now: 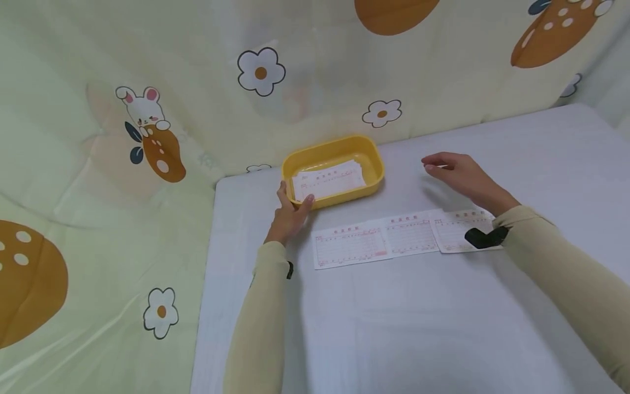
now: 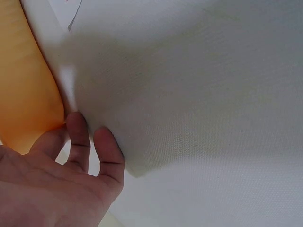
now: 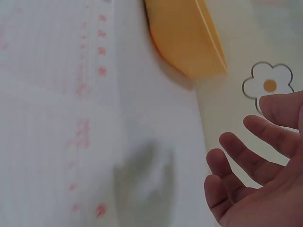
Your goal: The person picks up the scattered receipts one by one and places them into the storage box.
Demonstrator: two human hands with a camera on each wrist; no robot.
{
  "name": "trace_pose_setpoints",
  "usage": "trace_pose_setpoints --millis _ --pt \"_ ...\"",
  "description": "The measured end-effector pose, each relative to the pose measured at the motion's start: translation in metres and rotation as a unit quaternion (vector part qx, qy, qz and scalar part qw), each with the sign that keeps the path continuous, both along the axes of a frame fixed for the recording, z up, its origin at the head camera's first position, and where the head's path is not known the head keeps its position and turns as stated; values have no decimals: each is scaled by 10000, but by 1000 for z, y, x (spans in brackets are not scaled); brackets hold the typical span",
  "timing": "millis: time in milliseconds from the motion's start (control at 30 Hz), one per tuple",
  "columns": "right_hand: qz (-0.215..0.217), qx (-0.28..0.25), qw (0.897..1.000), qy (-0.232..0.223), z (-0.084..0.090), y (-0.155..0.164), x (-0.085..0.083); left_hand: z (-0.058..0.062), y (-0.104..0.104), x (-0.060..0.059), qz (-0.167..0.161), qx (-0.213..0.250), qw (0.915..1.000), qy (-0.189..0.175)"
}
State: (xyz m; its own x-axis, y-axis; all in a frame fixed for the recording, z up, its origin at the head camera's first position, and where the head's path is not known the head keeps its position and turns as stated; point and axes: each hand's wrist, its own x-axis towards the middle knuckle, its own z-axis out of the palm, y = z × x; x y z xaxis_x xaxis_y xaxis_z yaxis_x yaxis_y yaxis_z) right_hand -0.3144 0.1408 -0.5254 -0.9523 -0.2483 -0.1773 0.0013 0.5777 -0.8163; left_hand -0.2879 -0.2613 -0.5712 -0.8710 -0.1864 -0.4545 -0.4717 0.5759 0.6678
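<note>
A yellow tray [image 1: 375, 155] sits at the back of the white table and holds a stack of pink-printed paper slips [image 1: 328, 179]. My left hand [image 1: 290, 210] grips the tray's near left corner, thumb over the rim; in the left wrist view its fingers [image 2: 80, 137] lie against the yellow tray [image 2: 26, 90]. My right hand [image 1: 455, 171] hovers over the table to the right of the tray, fingers relaxed and holding nothing; in the right wrist view its fingers [image 3: 241, 156] are spread. Three slips [image 1: 401, 235] lie in a row in front of the tray.
A pale green cloth [image 1: 123, 137] printed with flowers, mushrooms and a rabbit hangs behind and left of the white table [image 1: 418, 328]. The table's left edge runs just beside my left forearm. A black strap [image 1: 484, 237] is on my right wrist.
</note>
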Motion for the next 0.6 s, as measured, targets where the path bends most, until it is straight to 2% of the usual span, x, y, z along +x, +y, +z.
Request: trace_pose_setpoints --millis 233,433,600 --pt "-75 154 9996 -201 -14 35 24 2 -1 3 -57 -60 10000 -25" --pt "-54 518 9986 32 -20 58 39 0 -3 2 -87 -21 9999 -52" --pt "-252 857 9957 237 -26 86 53 2 -1 3 -118 13 9999 -92"
